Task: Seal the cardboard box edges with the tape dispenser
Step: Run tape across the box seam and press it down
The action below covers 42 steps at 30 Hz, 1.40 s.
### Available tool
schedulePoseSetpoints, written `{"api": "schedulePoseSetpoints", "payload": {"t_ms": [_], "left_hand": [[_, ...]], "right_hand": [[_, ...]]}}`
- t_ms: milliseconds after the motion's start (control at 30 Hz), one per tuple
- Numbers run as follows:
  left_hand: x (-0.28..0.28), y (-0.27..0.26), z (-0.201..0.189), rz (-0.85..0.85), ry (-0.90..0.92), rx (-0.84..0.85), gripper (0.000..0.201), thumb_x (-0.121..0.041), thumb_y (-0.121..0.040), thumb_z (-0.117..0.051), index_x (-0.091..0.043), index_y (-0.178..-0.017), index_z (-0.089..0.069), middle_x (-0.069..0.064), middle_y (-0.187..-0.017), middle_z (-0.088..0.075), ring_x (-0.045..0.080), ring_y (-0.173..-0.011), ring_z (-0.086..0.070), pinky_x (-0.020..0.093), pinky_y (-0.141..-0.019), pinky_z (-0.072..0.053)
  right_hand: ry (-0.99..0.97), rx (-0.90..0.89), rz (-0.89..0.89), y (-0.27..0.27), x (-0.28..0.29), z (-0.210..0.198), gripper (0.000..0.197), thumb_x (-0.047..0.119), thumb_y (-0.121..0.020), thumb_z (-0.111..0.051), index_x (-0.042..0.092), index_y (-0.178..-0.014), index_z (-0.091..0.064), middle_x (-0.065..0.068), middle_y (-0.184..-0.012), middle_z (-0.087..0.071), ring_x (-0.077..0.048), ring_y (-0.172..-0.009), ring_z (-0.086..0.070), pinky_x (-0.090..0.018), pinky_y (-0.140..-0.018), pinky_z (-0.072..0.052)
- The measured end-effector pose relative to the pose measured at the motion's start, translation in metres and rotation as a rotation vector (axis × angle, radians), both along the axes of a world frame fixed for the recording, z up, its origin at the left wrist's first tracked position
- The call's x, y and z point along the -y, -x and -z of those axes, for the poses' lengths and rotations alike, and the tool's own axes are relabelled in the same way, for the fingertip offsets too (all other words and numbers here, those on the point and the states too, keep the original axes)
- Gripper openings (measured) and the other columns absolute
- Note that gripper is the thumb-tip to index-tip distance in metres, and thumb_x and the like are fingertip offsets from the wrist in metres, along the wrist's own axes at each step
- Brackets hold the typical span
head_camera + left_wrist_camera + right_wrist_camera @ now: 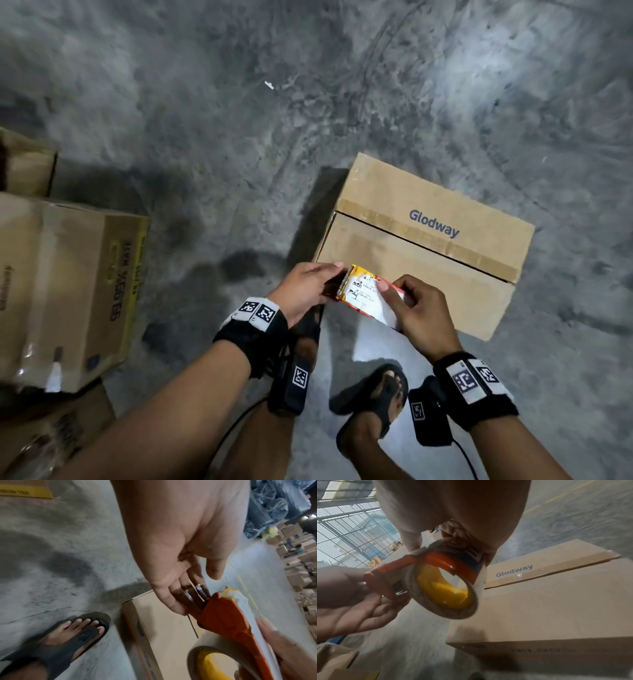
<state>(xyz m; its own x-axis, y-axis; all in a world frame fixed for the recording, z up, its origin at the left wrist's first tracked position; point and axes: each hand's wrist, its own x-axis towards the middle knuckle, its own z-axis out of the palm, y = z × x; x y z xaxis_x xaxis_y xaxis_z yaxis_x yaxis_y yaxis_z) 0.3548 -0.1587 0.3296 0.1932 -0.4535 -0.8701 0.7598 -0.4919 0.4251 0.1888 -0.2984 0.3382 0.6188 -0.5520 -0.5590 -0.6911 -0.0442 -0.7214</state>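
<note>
Orange plastic of the tape dispenser [364,293] sits between both hands, above the near edge of the box [424,240]. The right hand [416,310] has its fingers curled around the roll side, thumb on top. The left hand [305,291] pinches the toothed blade end – its fingers are nearly straight. Below the hands a foot in a sandal [375,394] stands on the concrete floor [239,120]. Further away the box lies on the floor, flaps down, old tape along the seam. Other cartons [65,287] stand to the left.

Pretty dim overall, with a bright glare patch on the floor [486,78] at 1 o'clock, hard shadows at 9, and both wrist views motion-smeared with warped edges.
</note>
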Motion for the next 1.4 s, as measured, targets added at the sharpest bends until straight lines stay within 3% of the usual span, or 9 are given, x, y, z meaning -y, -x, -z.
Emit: {"api": "schedulePoseSetpoints", "payload": {"t_ms": [133,233,333,433,733,900,1066,1200,1399], "left_hand": [[-0.003,-0.025,0.013,-0.087,0.009,-0.073,0.017,-0.007,-0.093,-0.060,-0.005,-0.106,-0.072,0.014,-0.095,-0.072,0.023,-0.081,-0.067,0.042,-0.088,-0.052],[0.000,-0.037,0.027,-0.090,0.037,-0.119,0.021,-0.002,-0.092,-0.060,-0.006,-0.109,-0.071,0.014,-0.098,-0.074,0.020,-0.080,-0.069,0.032,-0.073,-0.059],[0.009,-0.045,0.034,-0.140,0.055,-0.125,0.017,-0.003,-0.089,-0.063,-0.004,-0.103,-0.073,0.011,-0.092,-0.076,0.016,-0.075,-0.071,0.029,-0.073,-0.060],[0.020,-0.047,0.040,-0.160,0.040,-0.109,0.014,0.002,-0.090,-0.059,0.004,-0.100,-0.070,0.010,-0.084,-0.077,0.016,-0.073,-0.073,0.026,-0.065,-0.060],[0.056,-0.041,0.058,-0.183,-0.030,0.180,0.015,-0.013,-0.096,-0.060,-0.010,-0.090,-0.073,0.009,-0.078,-0.072,0.014,-0.065,-0.065,0.030,-0.064,-0.060],[0.063,-0.056,0.072,-0.167,0.034,0.325,0.016,-0.004,-0.092,-0.062,-0.009,-0.085,-0.075,-0.002,-0.067,-0.075,0.006,-0.056,-0.065,0.020,-0.054,-0.055],[0.073,-0.081,0.085,-0.109,0.119,0.289,0.012,-0.006,-0.091,-0.064,-0.006,-0.091,-0.076,0.006,-0.077,-0.077,0.013,-0.064,-0.070,0.025,-0.059,-0.057],[0.068,-0.107,0.096,-0.190,0.066,0.359,0.013,-0.009,-0.095,-0.060,-0.003,-0.089,-0.070,0.002,-0.069,-0.072,0.009,-0.057,-0.063,0.017,-0.058,-0.050],[0.059,-0.124,0.121,-0.020,0.007,0.419,0.014,-0.020,-0.094,-0.063,-0.008,-0.094,-0.072,0.006,-0.075,-0.076,0.013,-0.067,-0.072,0.021,-0.066,-0.058]], "right_hand": [[-0.068,0.042,0.004,-0.022,0.009,0.009,0.040,0.048,-0.091,-0.069,0.018,-0.066,-0.059,0.006,-0.054,-0.051,-0.016,-0.050,-0.046,-0.041,-0.051,-0.042],[-0.103,0.051,0.002,-0.033,0.016,0.018,0.042,0.053,-0.089,-0.069,0.018,-0.067,-0.061,0.005,-0.054,-0.052,-0.019,-0.050,-0.046,-0.049,-0.051,-0.046],[-0.114,0.055,0.003,-0.042,0.026,0.026,0.041,0.053,-0.088,-0.069,0.019,-0.066,-0.062,0.007,-0.055,-0.051,-0.017,-0.051,-0.044,-0.047,-0.050,-0.044],[-0.102,0.069,0.017,-0.046,0.038,0.034,0.039,0.044,-0.092,-0.071,0.016,-0.065,-0.061,0.004,-0.056,-0.051,-0.015,-0.053,-0.041,-0.038,-0.051,-0.036],[-0.114,0.067,0.013,-0.065,0.059,0.046,0.042,0.061,-0.084,-0.067,0.023,-0.067,-0.063,-0.015,-0.061,-0.061,-0.037,-0.050,-0.051,-0.056,-0.048,-0.045],[-0.028,0.082,-0.072,-0.076,0.073,0.048,0.050,0.063,-0.085,-0.067,0.016,-0.068,-0.061,-0.007,-0.053,-0.056,-0.035,-0.048,-0.052,-0.047,-0.044,-0.046],[0.103,0.063,-0.158,-0.088,0.088,0.051,0.043,0.057,-0.086,-0.070,0.018,-0.071,-0.066,0.007,-0.054,-0.058,-0.014,-0.050,-0.053,-0.035,-0.048,-0.046],[0.221,0.016,-0.113,-0.074,0.112,0.052,0.045,0.061,-0.084,-0.068,0.017,-0.073,-0.068,0.007,-0.060,-0.063,-0.017,-0.054,-0.057,-0.035,-0.052,-0.048],[0.327,-0.239,-0.266,-0.044,0.125,0.064,0.063,0.082,-0.071,-0.062,0.022,-0.090,-0.062,-0.001,-0.083,-0.071,-0.033,-0.083,-0.063,-0.041,-0.070,-0.052]]}}
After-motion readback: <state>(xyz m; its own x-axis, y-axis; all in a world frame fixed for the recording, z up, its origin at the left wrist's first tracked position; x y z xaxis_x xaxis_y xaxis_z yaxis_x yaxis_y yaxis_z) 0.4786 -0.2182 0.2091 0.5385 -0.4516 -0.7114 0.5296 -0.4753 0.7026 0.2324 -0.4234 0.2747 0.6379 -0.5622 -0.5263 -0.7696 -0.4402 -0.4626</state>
